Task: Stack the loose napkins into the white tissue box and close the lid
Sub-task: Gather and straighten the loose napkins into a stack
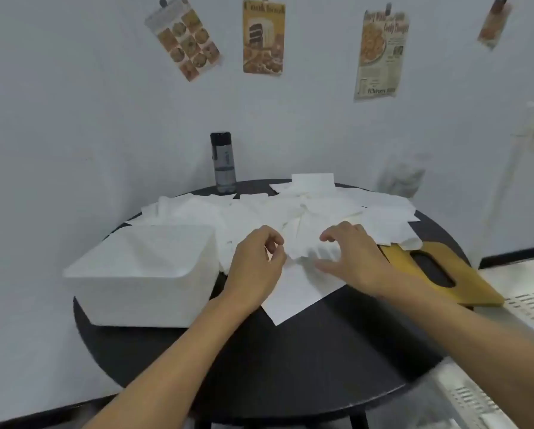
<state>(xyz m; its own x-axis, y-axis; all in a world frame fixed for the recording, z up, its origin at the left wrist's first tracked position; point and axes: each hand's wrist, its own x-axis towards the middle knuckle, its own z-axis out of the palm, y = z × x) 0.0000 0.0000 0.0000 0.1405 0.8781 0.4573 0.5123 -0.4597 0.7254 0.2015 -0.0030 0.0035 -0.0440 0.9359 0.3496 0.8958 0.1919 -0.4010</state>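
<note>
**A:** A round black table (290,351) stands against a white wall hung with recipe posters (263,37). Loose napkins (380,209) are strewn over its far half. The white tissue box (148,301) stands open at the left, well apart from its wooden lid (473,284) at the right edge.

**B:** And the hands?

**A:** The left hand (255,264) pinches the edge of a crumpled napkin (306,239) between thumb and forefinger. The right hand (352,255) is just beside it, fingers spread and arched over the same napkin, gripping nothing that shows.

**B:** So the person is taking up one sheet. How should it be done?

**A:** Probably by smoothing it flat, squaring the corners, then laying it level in the box. Crumpled sheets would likely bulk up and stop the lid from seating. The lid's far end sits under napkins, so those should be cleared first.
</note>
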